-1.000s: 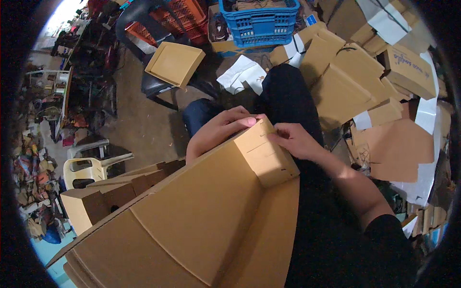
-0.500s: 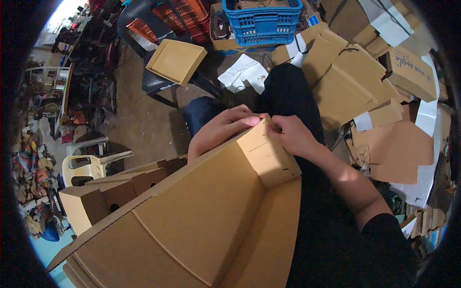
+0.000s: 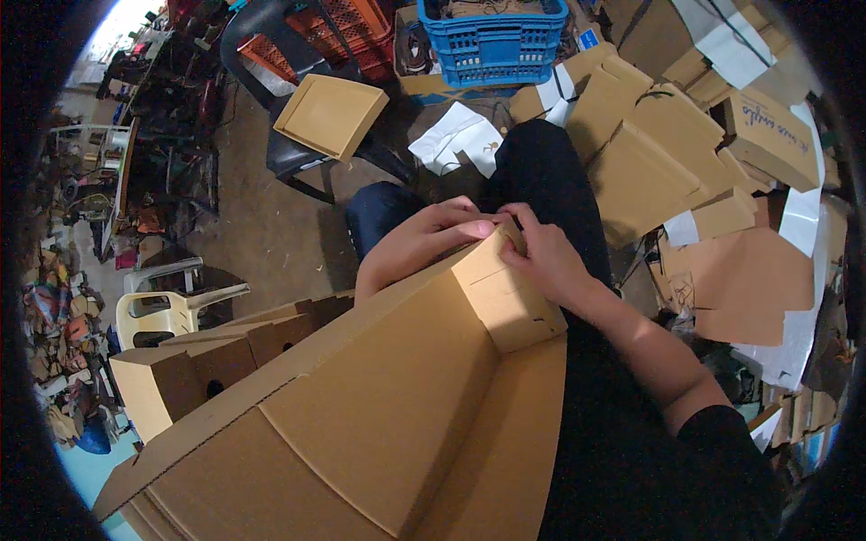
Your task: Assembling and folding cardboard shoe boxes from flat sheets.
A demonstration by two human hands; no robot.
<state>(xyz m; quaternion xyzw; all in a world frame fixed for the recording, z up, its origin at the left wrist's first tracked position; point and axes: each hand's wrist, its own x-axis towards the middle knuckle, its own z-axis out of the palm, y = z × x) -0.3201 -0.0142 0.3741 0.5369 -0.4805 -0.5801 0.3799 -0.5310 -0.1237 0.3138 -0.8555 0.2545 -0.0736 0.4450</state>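
A large brown cardboard box (image 3: 361, 406), partly folded up, lies across my lap with its inside facing up. At its far end an upright end wall stands in the light. My left hand (image 3: 428, 239) rests over the outer side of the far corner, its thumb lying along the top edge and its other fingers partly hidden behind the cardboard. My right hand (image 3: 546, 261) pinches the upper edge of the end wall at the same corner, thumb inside and fingers over the outside. Both hands nearly meet there.
A shallow cardboard tray (image 3: 329, 115) sits on a dark plastic chair (image 3: 293, 167). Beyond stands a blue crate (image 3: 492, 45). Flat cardboard pieces (image 3: 640, 185) pile up at the right. More folded cardboard (image 3: 144, 383) and a cream plastic chair (image 3: 155, 316) are on the left.
My right fingers have shifted slightly up and over the corner edge. The box has tilted a little, its left side edge showing wider. My left hand stays nearly in place.
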